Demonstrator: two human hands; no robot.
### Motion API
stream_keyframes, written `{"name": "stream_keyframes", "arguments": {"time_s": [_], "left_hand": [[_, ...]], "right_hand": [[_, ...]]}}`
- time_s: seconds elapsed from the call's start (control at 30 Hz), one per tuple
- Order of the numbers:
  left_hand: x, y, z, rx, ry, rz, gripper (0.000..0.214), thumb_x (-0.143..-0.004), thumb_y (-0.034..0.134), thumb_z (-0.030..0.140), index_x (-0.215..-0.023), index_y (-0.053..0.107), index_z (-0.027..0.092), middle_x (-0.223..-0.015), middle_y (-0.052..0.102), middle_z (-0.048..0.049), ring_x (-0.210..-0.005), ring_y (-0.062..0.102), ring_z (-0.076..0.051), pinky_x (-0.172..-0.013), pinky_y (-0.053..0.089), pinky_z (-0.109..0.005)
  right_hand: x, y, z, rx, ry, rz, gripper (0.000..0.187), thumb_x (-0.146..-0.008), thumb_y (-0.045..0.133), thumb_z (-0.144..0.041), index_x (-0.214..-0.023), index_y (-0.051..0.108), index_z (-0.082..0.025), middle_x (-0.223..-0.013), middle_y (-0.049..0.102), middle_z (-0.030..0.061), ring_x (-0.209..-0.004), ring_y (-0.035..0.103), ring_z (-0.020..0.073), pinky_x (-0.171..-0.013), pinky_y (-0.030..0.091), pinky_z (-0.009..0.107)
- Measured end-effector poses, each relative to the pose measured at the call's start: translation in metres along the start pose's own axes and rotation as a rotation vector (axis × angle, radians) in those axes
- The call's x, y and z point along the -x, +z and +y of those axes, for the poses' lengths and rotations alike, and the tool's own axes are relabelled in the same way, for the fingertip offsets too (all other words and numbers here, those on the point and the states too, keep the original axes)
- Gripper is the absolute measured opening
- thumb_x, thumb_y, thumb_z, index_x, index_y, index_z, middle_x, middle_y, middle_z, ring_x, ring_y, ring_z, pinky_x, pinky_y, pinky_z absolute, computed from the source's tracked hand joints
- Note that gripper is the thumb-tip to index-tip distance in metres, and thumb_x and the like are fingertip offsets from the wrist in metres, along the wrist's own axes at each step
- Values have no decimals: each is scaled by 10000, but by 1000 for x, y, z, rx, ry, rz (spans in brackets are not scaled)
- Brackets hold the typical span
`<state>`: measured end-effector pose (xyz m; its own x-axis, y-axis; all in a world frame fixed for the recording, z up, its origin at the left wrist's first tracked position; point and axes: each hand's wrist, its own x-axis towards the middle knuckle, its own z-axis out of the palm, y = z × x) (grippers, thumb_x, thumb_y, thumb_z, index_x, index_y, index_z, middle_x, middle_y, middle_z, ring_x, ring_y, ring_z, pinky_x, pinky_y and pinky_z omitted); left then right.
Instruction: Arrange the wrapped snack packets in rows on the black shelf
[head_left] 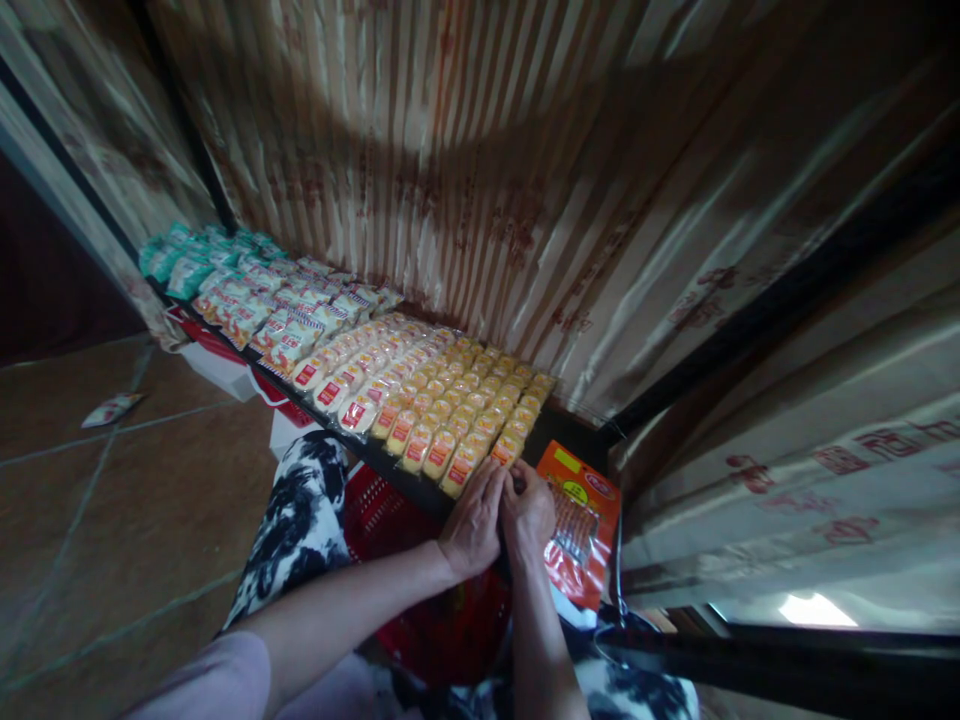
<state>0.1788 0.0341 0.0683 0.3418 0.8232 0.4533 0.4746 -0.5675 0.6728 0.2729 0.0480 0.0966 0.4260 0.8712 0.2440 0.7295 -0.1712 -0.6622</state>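
Both hands meet at the front end of the right-most row of small yellow wrapped snack packets (463,460). My left hand (474,522) has its fingers together against the nearest packet (508,449) of that row. Curled at the other side of the same packet are the fingers of my right hand (529,510). The fingertips partly cover the packet's lower end. Just right of my right hand lies a flat orange bag (579,515) with a clear window showing brown sticks of food.
Cream packets (328,393), white-and-orange bags (289,335) and green bags (187,270) line the narrow dark shelf to the left. A red basket (379,515) stands below my arms. Striped curtain (465,150) hangs behind. One packet (112,410) lies on the tiled floor.
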Motion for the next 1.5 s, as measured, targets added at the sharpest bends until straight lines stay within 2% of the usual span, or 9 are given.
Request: {"name": "stream_keyframes", "arguments": {"time_s": [0.13,0.3,0.4,0.5,0.63,0.87,1.13,1.33,1.5], "left_hand": [[1,1,-3,-47,25,-33,555,-864,295,109,-1412,214,70,-1441,319,-185,-1375,214,-236,-1102,312,-475],[3,3,-7,-85,63,-92,622,-841,342,122,-1432,153,74,-1478,237,-173,-1393,134,-239,-1116,280,-469],[3,5,-8,-114,65,-95,625,-848,343,134,-1434,134,72,-1482,227,-171,-1395,111,-240,-1118,274,-473],[2,5,-7,-147,77,-98,616,-862,338,152,-1433,124,62,-1480,229,-178,-1397,80,-247,-1114,280,-475],[-1,0,-2,-193,124,-117,600,-882,328,173,-1434,126,55,-1468,267,-173,-1400,52,-239,-1140,235,-441],[-5,2,-1,-269,178,-148,602,-908,314,204,-1448,64,111,-1484,249,-129,-1398,100,-226,-1159,168,-432],[-7,4,1,-373,201,-154,552,-919,329,222,-1425,135,114,-1457,299,-133,-1379,200,-229,-1145,196,-427],[-2,13,-10,-397,169,-176,550,-923,282,196,-1432,82,131,-1477,268,-108,-1384,185,-188,-1148,211,-438],[-2,3,-2,-270,71,-155,538,-909,292,205,-1419,169,85,-1450,319,-134,-1396,136,-210,-1143,250,-420]], "right_hand": [[-2,0,3,-33,1,-40,486,-769,398,-469,-1014,654,-137,-875,680,124,-761,595,233,-681,413,322],[-4,-4,2,-119,65,-93,496,-754,417,-443,-1084,631,-142,-895,697,118,-763,626,231,-676,440,320],[-5,-4,4,-136,57,-15,504,-768,376,-425,-1079,639,-127,-994,683,140,-895,619,255,-786,443,360],[-6,-1,4,-192,127,58,550,-790,349,-439,-1138,609,-102,-1131,632,167,-1041,573,276,-900,405,402],[-7,-2,-4,-330,181,-1,600,-822,331,-478,-1234,540,-94,-1242,565,174,-1148,512,270,-979,357,402],[-3,-5,-17,-421,176,-32,622,-808,344,-503,-1232,537,-90,-1237,565,177,-1126,523,256,-996,352,387],[-5,5,-4,-434,134,-32,614,-820,371,-499,-1256,524,-94,-1290,527,167,-1192,476,261,-1035,310,395],[-10,15,6,-522,190,34,645,-857,332,-518,-1339,432,-100,-1389,425,139,-1291,367,245,-1074,246,368],[-24,29,11,-615,234,69,668,-884,233,-529,-1376,371,-99,-1411,395,119,-1304,351,215,-1057,287,345]]}}
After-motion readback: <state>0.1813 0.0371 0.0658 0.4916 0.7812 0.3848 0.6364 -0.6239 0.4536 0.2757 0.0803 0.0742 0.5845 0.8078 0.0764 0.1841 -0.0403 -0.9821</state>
